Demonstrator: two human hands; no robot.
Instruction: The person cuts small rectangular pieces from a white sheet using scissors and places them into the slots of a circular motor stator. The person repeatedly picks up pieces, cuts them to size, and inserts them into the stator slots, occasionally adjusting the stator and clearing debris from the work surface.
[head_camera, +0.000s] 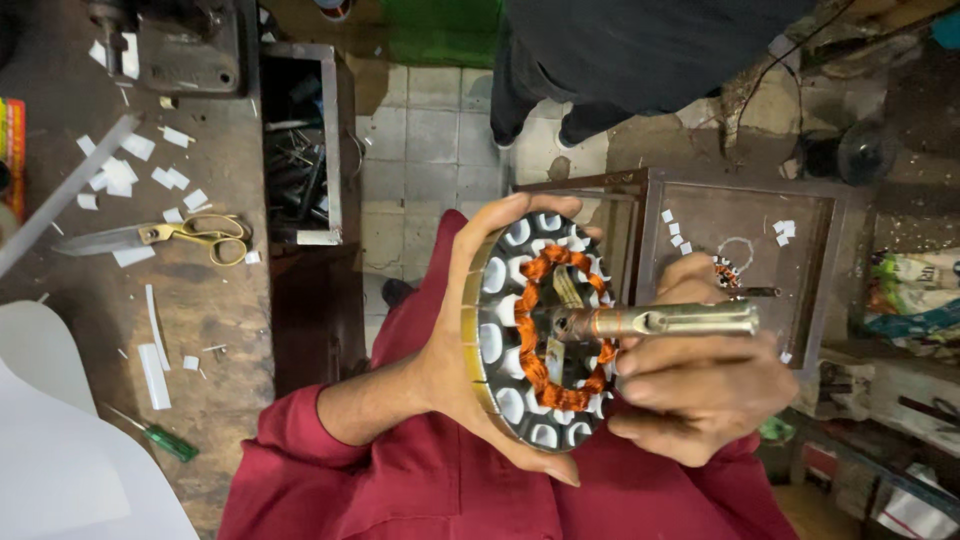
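Head cam, looking down onto lap in red clothing. Round motor stator held up edge-on betw. both hands, above the lap, well off the table. Left hand wraps the rim from the left: thumb hooked over the top edge, fingers curled under the bottom edge, palm against the laminated side, so it's gripping the stator. Right hand sits on the right, fingers clenched below and around the brass-coloured shaft that sticks out of the stator's centre toward the right; fingertips touch the stator face near the orange copper winding. Winding forms a ring round the hub; white insulation shows in the slots outside it.

On the table at left: scissors w/ yellow handles, white paper scraps scattered, a green-handled screwdriver near the lower edge. Open metal drawer w/ tools beside the table. Small wooden stand behind the right hand. Another person's dark trousers at top.
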